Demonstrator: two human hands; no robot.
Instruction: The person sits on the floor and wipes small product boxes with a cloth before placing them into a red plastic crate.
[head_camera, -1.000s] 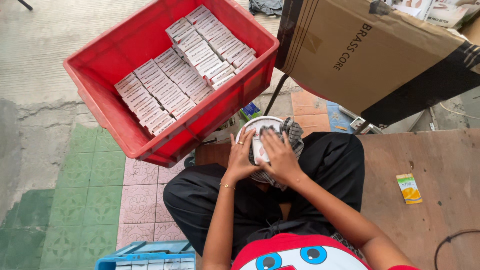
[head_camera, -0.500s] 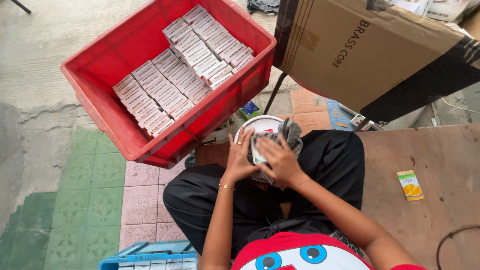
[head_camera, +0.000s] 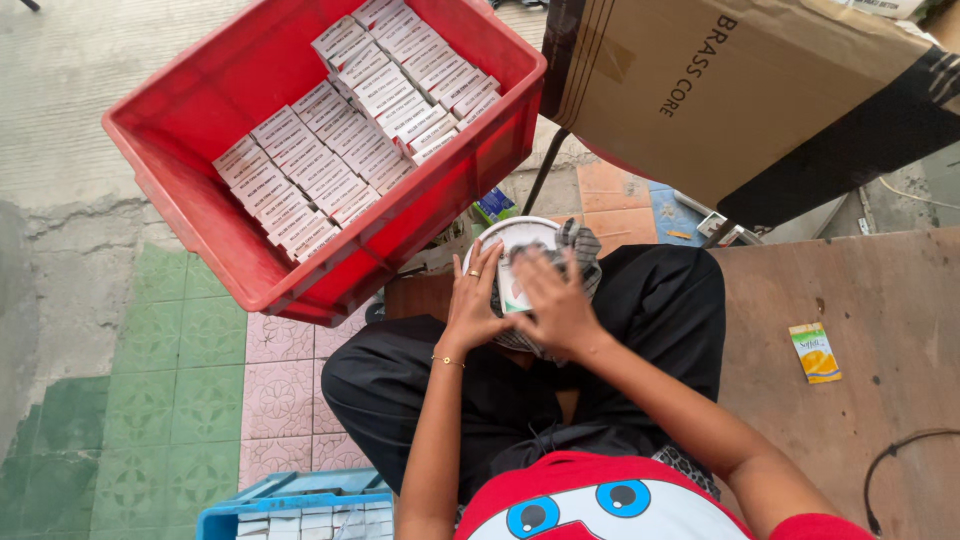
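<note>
A: What have you got in your grip?

B: A small white carton (head_camera: 514, 283), held between both hands over my lap. My left hand (head_camera: 473, 305) cups its near edge, fingers curled against it, and my right hand (head_camera: 558, 300) lies over its top, so both are closed on the carton. It sits just above a round white bowl (head_camera: 520, 232) and a checked cloth (head_camera: 580, 245) resting on my black trousers.

A: And around you?

B: A red crate (head_camera: 215, 225) stands in front of me, tilted, with 2 long rows of the same cartons (head_camera: 350, 135) packed on edge. A blue crate (head_camera: 270, 495) with more is by my left knee. A brown cardboard box (head_camera: 730, 90) leans to the right, and a small orange sachet (head_camera: 815, 352) lies well apart on the wooden platform (head_camera: 860, 420).

A: What could go wrong?

B: I judge the carton could get crushed or creased, since my right palm covers it and I cannot see its flaps. If my fingers loosen it would drop into the bowl or slide off my lap. The red crate sits at a slant, so a knock from my knee could shift the rows.
</note>
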